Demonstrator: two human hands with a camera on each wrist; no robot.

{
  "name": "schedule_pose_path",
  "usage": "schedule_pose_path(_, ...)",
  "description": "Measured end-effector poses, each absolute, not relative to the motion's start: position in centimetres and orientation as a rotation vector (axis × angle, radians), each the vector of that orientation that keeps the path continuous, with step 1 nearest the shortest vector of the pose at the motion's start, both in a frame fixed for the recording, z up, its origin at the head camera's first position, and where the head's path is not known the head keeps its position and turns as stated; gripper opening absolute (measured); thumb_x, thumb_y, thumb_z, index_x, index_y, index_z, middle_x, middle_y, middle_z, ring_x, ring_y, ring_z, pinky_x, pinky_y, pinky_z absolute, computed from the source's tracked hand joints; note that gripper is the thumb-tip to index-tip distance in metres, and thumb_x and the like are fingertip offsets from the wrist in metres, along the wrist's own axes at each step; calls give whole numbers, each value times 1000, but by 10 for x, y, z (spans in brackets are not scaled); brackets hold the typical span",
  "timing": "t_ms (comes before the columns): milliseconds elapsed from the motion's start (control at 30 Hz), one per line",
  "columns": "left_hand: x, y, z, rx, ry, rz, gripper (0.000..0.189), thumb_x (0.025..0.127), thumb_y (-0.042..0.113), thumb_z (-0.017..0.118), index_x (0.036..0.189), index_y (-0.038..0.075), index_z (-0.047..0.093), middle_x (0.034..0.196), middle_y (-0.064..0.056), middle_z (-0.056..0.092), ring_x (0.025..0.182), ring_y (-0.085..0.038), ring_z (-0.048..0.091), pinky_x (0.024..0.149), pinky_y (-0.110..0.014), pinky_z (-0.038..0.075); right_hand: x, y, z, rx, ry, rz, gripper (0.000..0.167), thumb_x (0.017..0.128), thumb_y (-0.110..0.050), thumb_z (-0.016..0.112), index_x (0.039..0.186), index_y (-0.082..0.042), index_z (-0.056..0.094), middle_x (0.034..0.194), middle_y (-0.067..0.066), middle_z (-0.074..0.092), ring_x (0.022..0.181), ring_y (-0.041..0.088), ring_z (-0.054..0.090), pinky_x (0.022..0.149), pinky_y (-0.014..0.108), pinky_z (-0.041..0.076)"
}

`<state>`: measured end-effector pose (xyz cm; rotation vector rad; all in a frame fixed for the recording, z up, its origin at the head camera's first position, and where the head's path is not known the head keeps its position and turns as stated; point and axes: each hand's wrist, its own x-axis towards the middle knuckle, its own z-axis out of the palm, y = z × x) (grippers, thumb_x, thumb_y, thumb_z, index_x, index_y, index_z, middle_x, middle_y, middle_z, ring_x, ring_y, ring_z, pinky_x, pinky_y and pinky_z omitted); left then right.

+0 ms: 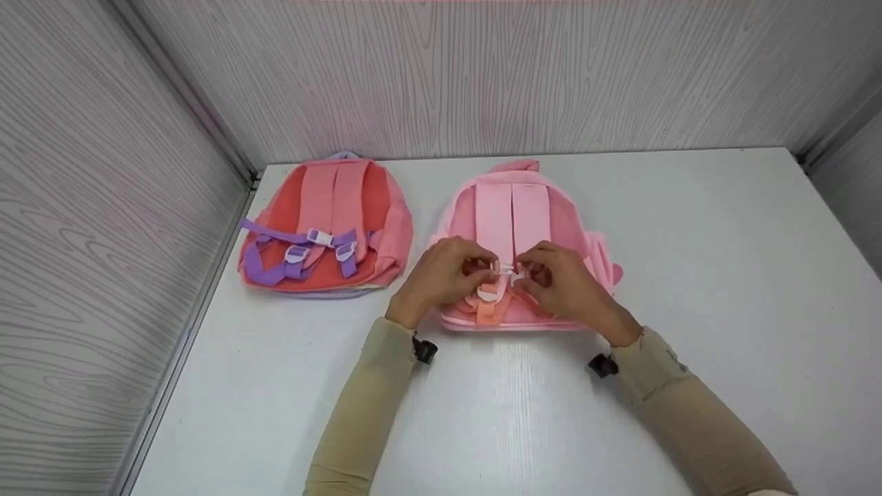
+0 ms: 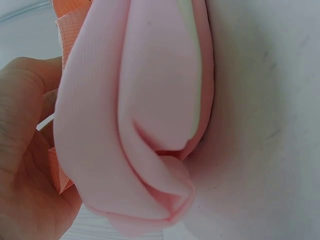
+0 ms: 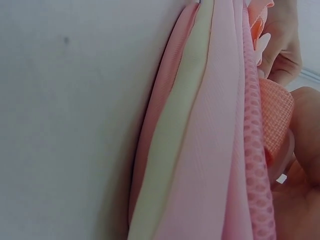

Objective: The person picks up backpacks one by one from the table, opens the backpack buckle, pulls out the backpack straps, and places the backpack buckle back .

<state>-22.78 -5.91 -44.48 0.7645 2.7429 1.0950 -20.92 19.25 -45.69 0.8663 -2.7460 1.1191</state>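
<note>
A light pink backpack (image 1: 565, 217) lies on its front, with its back panel and shoulder straps facing up. Over its lower half, both hands meet at a small white plastic buckle (image 1: 506, 269). My left hand (image 1: 448, 272) pinches the buckle's left part between thumb and fingers, and my right hand (image 1: 568, 286) pinches its right part. Prongs show in the narrow space between the fingertips. Just below hangs an orange strap (image 1: 488, 314) with a white adjuster (image 1: 488, 292). In the right wrist view, orange webbing (image 3: 276, 112) stands up beside the right hand's fingers (image 3: 305, 115).
Left of the pink backpack lies a coral-red backpack (image 1: 279, 207), also back side up. Its purple straps (image 1: 258, 265) carry a white buckle (image 1: 320, 238). Both bags rest on a white table (image 1: 710, 275) with wood-grain panels (image 1: 586, 76) behind and at the sides.
</note>
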Motion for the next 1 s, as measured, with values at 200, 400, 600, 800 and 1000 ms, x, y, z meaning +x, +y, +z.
schedule_pose_path(200, -229, -58, -444, 773, 2745, 1075, 24, 99, 29, 78, 121, 20, 82, 102, 5, 73, 95, -15, 60, 91, -32, 53, -211, 186, -452, 851, -2748, 1165, 29, 94, -9, 81, 123, -4, 76, 105, 9, 71, 87, 23, 65, 79, 38, 60)
schedule_pose_path(400, -230, -56, -445, 802, 2742, 1067, 26, 99, 30, 78, 122, 20, 82, 102, 5, 75, 95, -16, 61, 90, -32, 52, -213, 180, -451, 825, -2784, 1170, 28, 95, -15, 82, 122, -8, 79, 105, 5, 73, 91, 23, 68, 85, 40, 61)
schedule_pose_path(600, -231, -55, -443, 825, 2758, 1060, 24, 99, 29, 78, 121, 19, 83, 102, 5, 76, 93, -14, 61, 90, -33, 52, -216, 178, -449, 851, -2758, 1159, 24, 95, -17, 82, 118, -8, 80, 101, 5, 73, 87, 21, 67, 79, 38, 60)
schedule_pose_path(800, -230, -57, -444, 770, 2737, 1082, 24, 100, 28, 78, 122, 20, 82, 104, 6, 75, 95, -14, 62, 92, -32, 53, -215, 176, -450, 840, -2788, 1160, 24, 97, -16, 80, 120, -9, 79, 103, 5, 73, 89, 21, 66, 81, 37, 59)
schedule_pose_path(1000, -228, -58, -445, 736, 2745, 1070, 25, 100, 29, 77, 123, 20, 82, 104, 7, 74, 97, -16, 61, 93, -31, 52, -215, 175, -451, 835, -2786, 1168, 23, 96, -14, 80, 119, -10, 80, 103, 5, 74, 89, 21, 65, 80, 37, 58)
